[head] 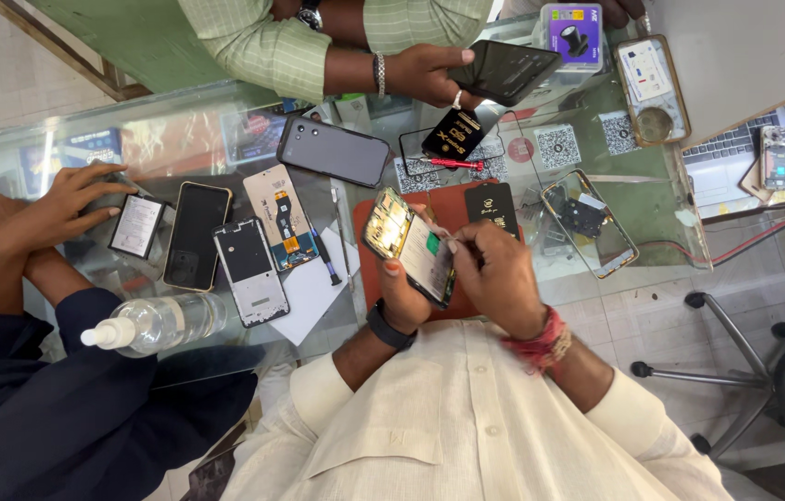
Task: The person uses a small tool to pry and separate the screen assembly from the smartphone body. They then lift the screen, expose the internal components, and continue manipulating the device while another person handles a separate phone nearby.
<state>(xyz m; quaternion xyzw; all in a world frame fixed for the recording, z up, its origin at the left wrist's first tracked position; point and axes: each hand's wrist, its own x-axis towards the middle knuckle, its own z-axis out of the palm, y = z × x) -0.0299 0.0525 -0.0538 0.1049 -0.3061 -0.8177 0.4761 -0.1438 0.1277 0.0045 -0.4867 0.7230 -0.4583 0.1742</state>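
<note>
My left hand [399, 295] grips an opened phone [408, 245] from below, its back cover off so the gold circuit board and pale battery show. My right hand [494, 269] rests on the phone's right edge, fingertips pinched at the battery area. Both hands hover over a red-brown work mat [466, 206] on the glass counter [188, 121]. My cream sleeves fill the bottom of the view.
Several phones and parts lie on the counter: a dark phone [334, 149], a bare frame [250, 272], a circuit-board phone [280, 218], a clear case [590, 223]. A spray bottle [153, 323] lies left. Other people's hands are at left [51, 211] and top [429, 70]. Laptop [721, 158] right.
</note>
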